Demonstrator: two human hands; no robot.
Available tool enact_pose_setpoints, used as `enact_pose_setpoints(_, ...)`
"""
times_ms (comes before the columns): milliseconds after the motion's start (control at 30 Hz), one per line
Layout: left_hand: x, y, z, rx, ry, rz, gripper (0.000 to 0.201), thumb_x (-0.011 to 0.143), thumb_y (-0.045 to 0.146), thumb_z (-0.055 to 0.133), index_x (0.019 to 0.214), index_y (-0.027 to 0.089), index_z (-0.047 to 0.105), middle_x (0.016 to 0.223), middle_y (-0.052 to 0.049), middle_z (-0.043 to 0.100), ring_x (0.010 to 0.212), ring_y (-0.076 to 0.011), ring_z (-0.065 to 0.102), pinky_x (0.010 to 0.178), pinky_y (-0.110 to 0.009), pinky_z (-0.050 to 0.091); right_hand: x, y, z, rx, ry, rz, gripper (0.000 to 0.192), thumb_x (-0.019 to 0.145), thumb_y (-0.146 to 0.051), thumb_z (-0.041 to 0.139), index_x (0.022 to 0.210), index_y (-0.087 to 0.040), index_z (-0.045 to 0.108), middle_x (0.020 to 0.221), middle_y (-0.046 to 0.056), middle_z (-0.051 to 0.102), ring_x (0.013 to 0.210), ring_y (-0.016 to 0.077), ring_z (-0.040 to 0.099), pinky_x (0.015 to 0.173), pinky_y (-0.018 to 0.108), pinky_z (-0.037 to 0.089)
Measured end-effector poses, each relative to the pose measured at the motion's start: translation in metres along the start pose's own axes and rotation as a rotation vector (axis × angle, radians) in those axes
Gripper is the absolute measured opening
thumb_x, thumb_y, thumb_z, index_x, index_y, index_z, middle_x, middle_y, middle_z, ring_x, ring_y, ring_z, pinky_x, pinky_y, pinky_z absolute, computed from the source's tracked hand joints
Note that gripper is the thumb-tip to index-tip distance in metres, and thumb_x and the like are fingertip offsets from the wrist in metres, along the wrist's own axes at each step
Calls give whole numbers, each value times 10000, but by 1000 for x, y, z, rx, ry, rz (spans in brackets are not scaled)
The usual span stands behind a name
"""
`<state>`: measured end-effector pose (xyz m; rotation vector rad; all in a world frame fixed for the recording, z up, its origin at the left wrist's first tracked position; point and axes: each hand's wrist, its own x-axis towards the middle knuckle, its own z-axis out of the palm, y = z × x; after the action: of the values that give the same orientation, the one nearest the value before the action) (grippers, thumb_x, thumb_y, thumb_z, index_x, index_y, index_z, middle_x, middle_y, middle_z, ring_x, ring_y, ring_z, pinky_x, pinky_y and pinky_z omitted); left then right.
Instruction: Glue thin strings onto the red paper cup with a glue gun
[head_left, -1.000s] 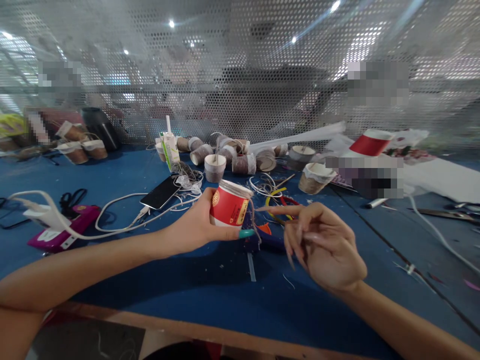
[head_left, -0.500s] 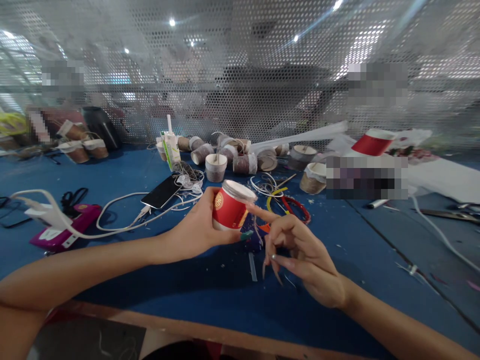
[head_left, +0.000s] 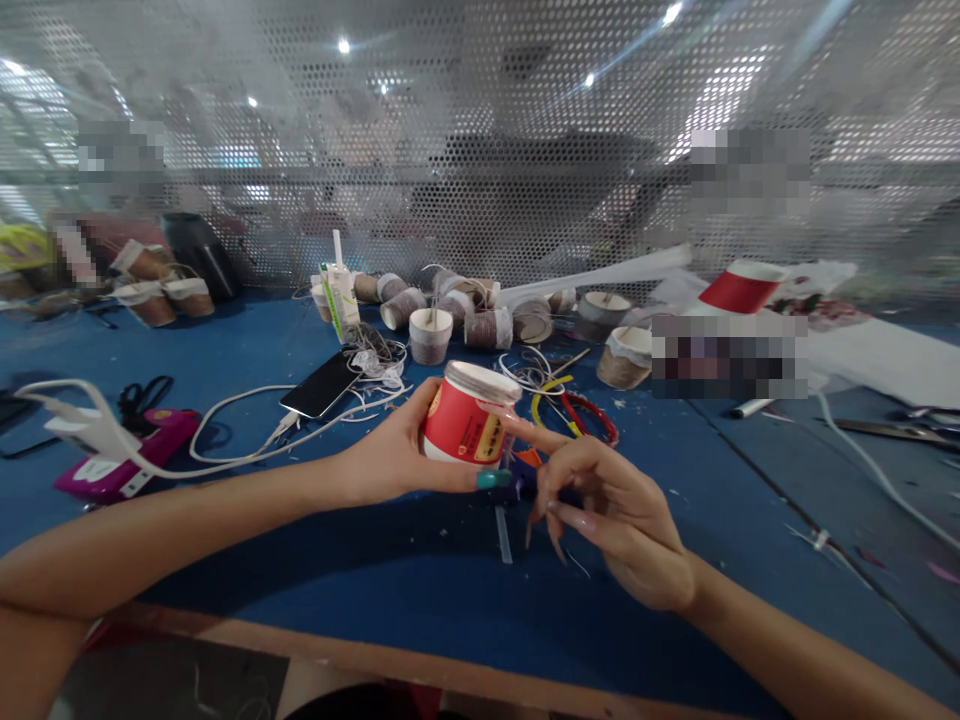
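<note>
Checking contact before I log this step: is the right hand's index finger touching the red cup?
Touching. The head view shows the right hand with its index fingertip pressed against the upper side of the red cup, held in the left hand.

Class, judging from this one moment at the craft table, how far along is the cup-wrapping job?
Done: several twine-wrapped cups lie at the back of the blue table. In hand: the left hand holds a red paper cup with twine only at its rim, the right hand fingering it. Left: its red body is bare; another red cup lies unwrapped.
</note>
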<state>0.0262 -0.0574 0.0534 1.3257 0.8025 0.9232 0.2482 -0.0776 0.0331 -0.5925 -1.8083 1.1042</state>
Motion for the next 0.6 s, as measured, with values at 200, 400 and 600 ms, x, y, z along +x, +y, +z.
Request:
enact_pose_setpoints(200, 1, -2, -6, -54, -47, -12, 700, 588, 148, 847, 1206, 196, 522, 1177, -91, 690, 1074, -260, 679, 940, -397, 528, 1, 1, -2, 25, 39, -31, 87, 890, -281, 567, 842, -227, 616, 1287, 112, 648, 518, 124, 568, 433, 293, 429)
enact_pose_setpoints(400, 0, -4, -12, -63, -117, -21, 722, 596, 213, 867, 1239, 205, 537, 1176, -100, 699, 1072, -271, 682, 938, -402, 529, 2, -3, -2, 79, 118, -43, 142, 871, -317, 600, 778, -214, 630, 1183, 118, 709, 442, 110, 533, 426, 311, 441)
enact_pose_setpoints(600, 3, -5, -17, -101, -191, -18, 667, 605, 222, 858, 1214, 206, 588, 1151, -96, 708, 1045, -259, 687, 926, -389, 531, 4, -2, -4, 156, 129, -21, 121, 850, -296, 628, 766, -212, 650, 1025, 95, 741, 446, 123, 552, 411, 299, 444)
